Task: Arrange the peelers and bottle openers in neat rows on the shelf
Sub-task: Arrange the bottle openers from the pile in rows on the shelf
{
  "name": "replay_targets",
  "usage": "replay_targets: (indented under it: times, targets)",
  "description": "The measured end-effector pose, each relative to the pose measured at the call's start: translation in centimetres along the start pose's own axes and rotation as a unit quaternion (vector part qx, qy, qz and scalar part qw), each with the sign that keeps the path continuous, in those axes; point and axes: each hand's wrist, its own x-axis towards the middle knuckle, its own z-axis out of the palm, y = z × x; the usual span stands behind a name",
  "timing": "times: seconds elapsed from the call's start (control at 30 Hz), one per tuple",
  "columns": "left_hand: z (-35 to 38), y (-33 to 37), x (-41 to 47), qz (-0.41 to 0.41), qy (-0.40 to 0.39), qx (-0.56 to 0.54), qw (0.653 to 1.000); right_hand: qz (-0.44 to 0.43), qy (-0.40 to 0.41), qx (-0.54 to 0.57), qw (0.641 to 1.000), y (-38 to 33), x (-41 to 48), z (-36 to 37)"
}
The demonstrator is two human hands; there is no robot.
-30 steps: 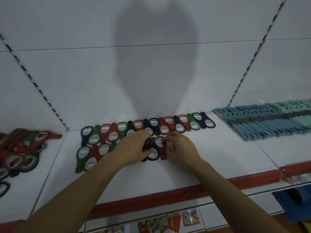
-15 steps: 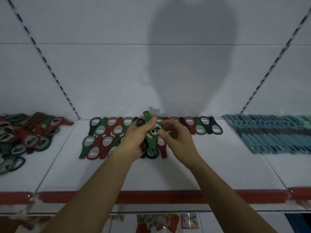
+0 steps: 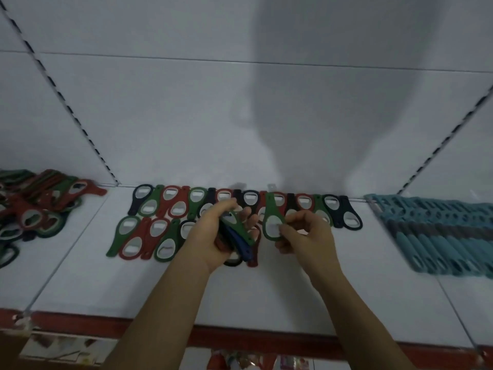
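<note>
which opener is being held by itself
The green opener pinched at its ring end by the right hand, handle pointing up; the left hand grips a bunch, the others lie flat in rows.

Green, red and black bottle openers (image 3: 170,209); teal peelers (image 3: 440,236); white, red-edged shelf (image 3: 266,297).

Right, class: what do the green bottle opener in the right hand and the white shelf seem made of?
Green bottle opener: matte body, likely plastic or rubber; pale insert, probably metal. White shelf: smooth painted sheet, likely metal, judging by its thin seams.
</note>
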Motion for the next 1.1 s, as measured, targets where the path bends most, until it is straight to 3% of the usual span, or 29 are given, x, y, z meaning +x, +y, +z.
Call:
replay_targets:
  times: [0.1, 0.17, 0.2, 0.23, 0.27, 0.3, 0.33, 0.37, 0.53, 0.63, 0.73, 1.1]
  targets:
    - [-0.1, 0.5, -0.6, 0.009, -0.026, 0.03, 0.999, 0.005, -0.003, -0.09, 0.996, 1.2, -1.6, -0.8]
    - [-0.2, 0.9, -0.9, 0.051, -0.044, 0.124, 0.99, 0.008, 0.002, -0.174, 0.985, 1.7, -2.3, -0.9]
    - [-0.4, 1.0, -0.9, 0.095, -0.039, 0.222, 0.97, 0.006, 0.009, -0.218, 0.976, 1.8, -2.5, -0.9]
    - [-0.6, 1.1, -0.8, 0.164, -0.02, 0.362, 0.917, 0.0, 0.017, -0.263, 0.965, 1.8, -2.7, -0.9]
    - [-0.8, 1.1, -0.6, 0.242, 0.008, 0.522, 0.817, -0.008, 0.022, -0.305, 0.952, 1.7, -2.7, -0.7]
    - [-1.0, 0.7, -0.3, 0.314, 0.028, 0.654, 0.688, -0.014, 0.024, -0.339, 0.94, 1.6, -2.9, -0.6]
    - [-1.2, 0.1, -0.2, 0.358, 0.043, 0.73, 0.58, -0.019, 0.024, -0.364, 0.931, 1.5, -3.0, -0.4]
    - [-1.4, -0.5, -0.1, 0.385, 0.043, 0.754, 0.531, -0.023, 0.025, -0.38, 0.924, 1.5, -3.1, -0.3]
    - [-2.8, -2.4, 0.0, 0.398, 0.024, 0.78, 0.482, -0.119, 0.009, -0.409, 0.905, 1.8, -3.6, -0.7]
    - [-2.9, -2.3, -0.2, 0.38, 0.018, 0.794, 0.475, -0.158, -0.055, -0.415, 0.894, 2.0, -3.9, -0.7]
    - [-2.6, -2.2, -0.3, 0.357, 0.007, 0.816, 0.455, -0.177, -0.064, -0.45, 0.873, 2.3, -4.1, -0.4]
    - [-2.2, -1.7, -0.1, 0.332, -0.017, 0.826, 0.454, -0.215, -0.047, -0.456, 0.862, 2.6, -4.1, 0.0]
